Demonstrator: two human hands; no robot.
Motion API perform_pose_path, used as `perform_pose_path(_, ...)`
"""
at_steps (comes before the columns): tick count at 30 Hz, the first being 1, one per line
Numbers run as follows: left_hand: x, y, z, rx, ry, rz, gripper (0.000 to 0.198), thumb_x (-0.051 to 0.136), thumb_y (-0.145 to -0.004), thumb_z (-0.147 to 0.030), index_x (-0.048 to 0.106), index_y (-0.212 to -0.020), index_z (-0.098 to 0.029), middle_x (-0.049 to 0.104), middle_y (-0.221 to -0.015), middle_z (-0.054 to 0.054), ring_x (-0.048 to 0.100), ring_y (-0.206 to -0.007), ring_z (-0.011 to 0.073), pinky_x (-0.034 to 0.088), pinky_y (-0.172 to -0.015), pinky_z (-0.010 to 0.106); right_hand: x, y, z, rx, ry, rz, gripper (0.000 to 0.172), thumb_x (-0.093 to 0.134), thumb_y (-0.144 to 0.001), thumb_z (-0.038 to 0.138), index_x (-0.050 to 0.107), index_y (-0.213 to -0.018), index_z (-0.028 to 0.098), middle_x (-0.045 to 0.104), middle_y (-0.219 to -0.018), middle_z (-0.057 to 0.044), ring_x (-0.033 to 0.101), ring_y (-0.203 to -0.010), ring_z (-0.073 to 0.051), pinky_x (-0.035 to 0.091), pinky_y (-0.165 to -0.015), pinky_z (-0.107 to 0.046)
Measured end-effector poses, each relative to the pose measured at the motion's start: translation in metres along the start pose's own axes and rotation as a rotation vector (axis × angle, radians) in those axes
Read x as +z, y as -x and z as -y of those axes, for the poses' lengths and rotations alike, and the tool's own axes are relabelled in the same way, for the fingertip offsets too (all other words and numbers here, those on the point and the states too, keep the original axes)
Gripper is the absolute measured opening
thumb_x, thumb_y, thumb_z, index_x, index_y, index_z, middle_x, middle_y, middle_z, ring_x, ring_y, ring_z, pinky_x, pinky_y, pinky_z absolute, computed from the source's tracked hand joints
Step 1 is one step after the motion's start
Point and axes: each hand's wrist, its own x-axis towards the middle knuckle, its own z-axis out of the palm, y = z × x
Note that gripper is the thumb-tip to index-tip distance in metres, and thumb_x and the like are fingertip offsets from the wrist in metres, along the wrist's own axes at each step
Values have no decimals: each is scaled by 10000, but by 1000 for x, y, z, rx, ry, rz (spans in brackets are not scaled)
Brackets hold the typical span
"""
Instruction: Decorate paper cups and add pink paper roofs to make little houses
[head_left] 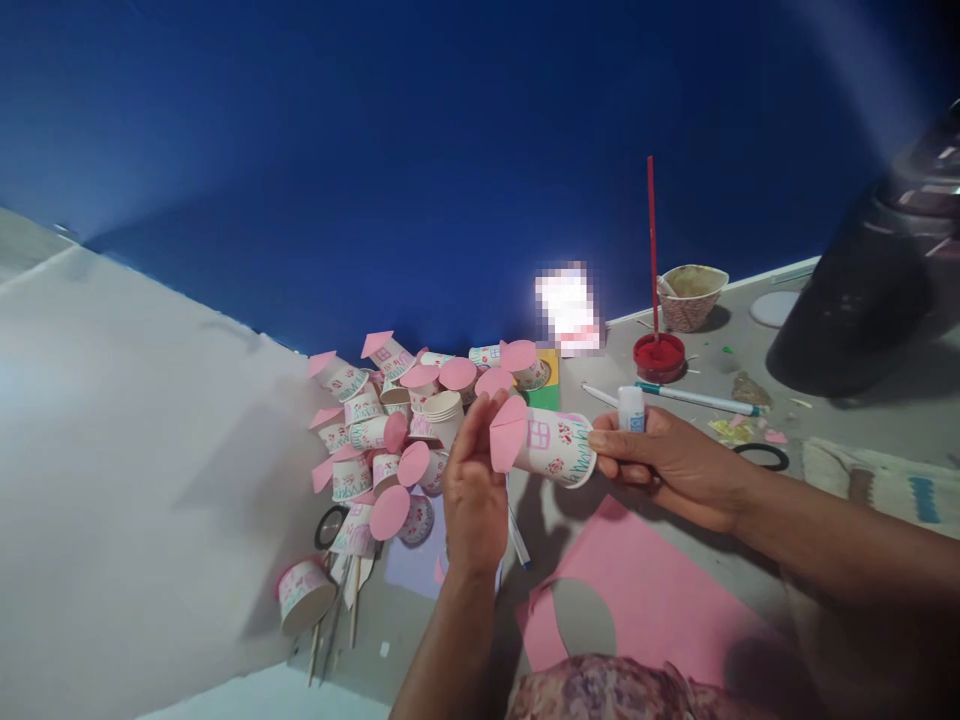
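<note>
Fingertips of the left hand (472, 492) are held straight and pressed together against the edge of a pink paper cone (508, 434), with the thumb hidden behind it. The cone caps one white paper cup (559, 447), which lies sideways in the air and is drawn with a pink window and small flowers. At its open rim, the right hand (675, 462) pinches the cup between thumb and fingers. The same hand also grips one small white glue stick (631, 408) with a blue label.

Behind the left hand lies a heap of similar cone-topped cups (382, 430), more than a dozen, too tangled to count exactly. Below the hands, one flat sheet of pink paper (660, 600) on the grey table (750, 360) has one round hole cut in it. One slim white pen (519, 538) pokes out beside the left wrist, and a second white pen (697, 400) lies further back. Near that pen stand one round red pot (658, 356) holding one thin red stick (651, 240) and one patterned bowl (690, 296).
</note>
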Motion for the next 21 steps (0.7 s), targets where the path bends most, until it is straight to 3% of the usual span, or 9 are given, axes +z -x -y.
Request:
perform_pose_path(3,-2,5,0,-57,97,10,812,787,-726,-769,663,-1400,-334,628,-1527,83,506,-1490,339,496,-1169,416,1,0,0,1,-40,14,429,1016,-536,268,629,-671,139,635,-566,13,369,-449,-3,213,-420,-120)
perform_pose_path(9,7,18,3,-169,165,-9,688,916,-693,-500,699,-1317,-306,721,-1336,90,671,-1246,289,570,-992,382,3,1,-1,13,-70,42,432,1016,-531,265,619,-642,139,621,-564,25,354,-438,4,245,-416,-116)
perform_pose_path(15,26,15,1,-161,215,10,740,922,-662,-455,666,-1328,-258,752,-1203,104,707,-1139,303,570,-970,405,4,3,-5,19,-62,52,446,1016,-538,297,622,-677,141,609,-580,29,357,-458,-4,228,-437,-132)
perform_pose_path(18,25,12,4,-178,173,-34,752,909,-653,-456,649,-1323,-237,750,-1133,94,719,-1023,279,579,-911,396,2,-1,-6,14,12,50,469,1004,-551,364,601,-665,153,588,-585,31,323,-470,-15,195,-444,-166)
perform_pose_path(21,18,11,9,-87,-48,-101,713,891,-651,-390,635,-1299,-241,720,-1109,69,694,-1012,262,571,-913,381,-2,-5,-6,-80,216,-40,445,948,-616,468,631,-672,162,530,-578,42,301,-496,-46,183,-457,-211)
